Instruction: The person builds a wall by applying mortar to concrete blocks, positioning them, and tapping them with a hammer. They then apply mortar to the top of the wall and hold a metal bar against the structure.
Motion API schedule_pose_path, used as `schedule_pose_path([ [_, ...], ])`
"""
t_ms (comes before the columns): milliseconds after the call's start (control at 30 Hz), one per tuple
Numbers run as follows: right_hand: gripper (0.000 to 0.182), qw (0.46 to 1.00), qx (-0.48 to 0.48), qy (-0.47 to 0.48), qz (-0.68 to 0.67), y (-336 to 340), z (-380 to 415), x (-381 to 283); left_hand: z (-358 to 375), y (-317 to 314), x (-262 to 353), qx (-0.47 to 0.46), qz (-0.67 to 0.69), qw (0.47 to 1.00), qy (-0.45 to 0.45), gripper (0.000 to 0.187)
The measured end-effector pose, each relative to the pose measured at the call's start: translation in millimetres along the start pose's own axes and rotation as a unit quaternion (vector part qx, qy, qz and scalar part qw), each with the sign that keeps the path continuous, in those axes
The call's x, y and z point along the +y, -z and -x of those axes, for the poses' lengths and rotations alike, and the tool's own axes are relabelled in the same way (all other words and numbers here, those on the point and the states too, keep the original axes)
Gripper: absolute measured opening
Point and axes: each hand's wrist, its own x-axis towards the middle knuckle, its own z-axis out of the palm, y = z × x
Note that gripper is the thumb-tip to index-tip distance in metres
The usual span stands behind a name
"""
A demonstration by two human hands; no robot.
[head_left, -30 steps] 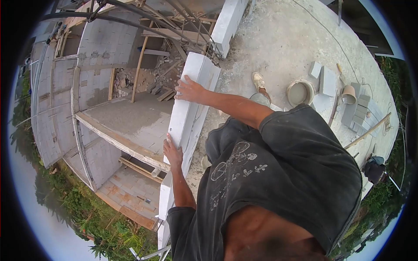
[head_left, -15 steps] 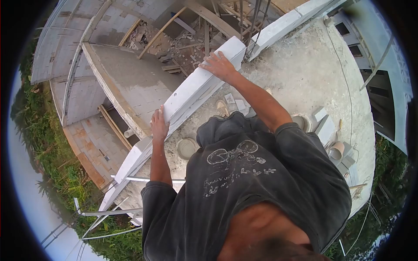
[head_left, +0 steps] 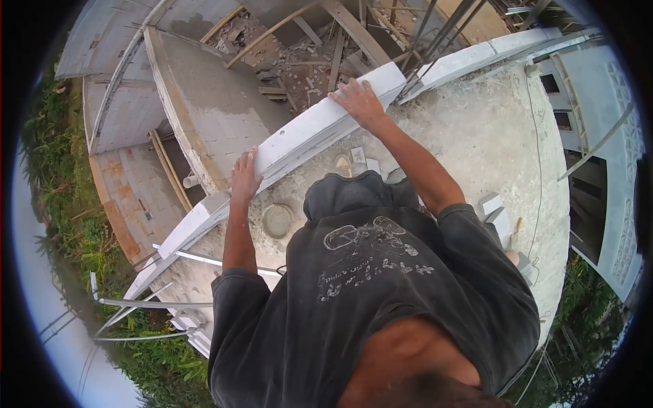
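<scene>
A long white building block [head_left: 296, 136] lies along the top of a low white wall. My left hand [head_left: 245, 178] touches the block's left end, fingers stretched forward. Further along, near the right end, my right hand [head_left: 362, 105] lies flat across the top with fingers spread toward the far edge. Both palms face down, and neither hand is wrapped around the block. A small round hole shows in the block's surface.
Left of the block, the low wall [head_left: 183, 228] steps down. Vertical steel bars [head_left: 435, 34] rise at its right. Beyond lies a drop with rubble [head_left: 306, 75] and timber. A round bucket [head_left: 278, 221] and block pieces [head_left: 500, 221] stand on the concrete floor.
The whole view has shifted and turned slightly. Both hands keep about the same places on the block, which shows no clear movement along the wall.
</scene>
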Motion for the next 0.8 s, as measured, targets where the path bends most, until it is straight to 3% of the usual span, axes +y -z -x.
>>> schedule_pose_path([
  [133, 0.054, 1.000, -0.023, 0.021, 0.002, 10, -2, 0, 12, -9, -9, 0.028, -0.019, 0.999, 0.041, 0.095],
  [233, 0.057, 0.998, -0.051, 0.038, 0.019, 15, -8, -1, 16, -17, -17, 0.039, -0.109, 0.991, 0.071, 0.101],
  [433, 0.062, 0.997, -0.047, 0.050, 0.022, 15, -7, 1, 18, -31, -22, 0.091, -0.026, 0.995, 0.040, 0.084],
  [800, 0.071, 0.999, -0.040, 0.029, 0.015, 17, -3, -1, 23, -33, -18, 0.106, -0.062, 0.992, 0.010, 0.091],
])
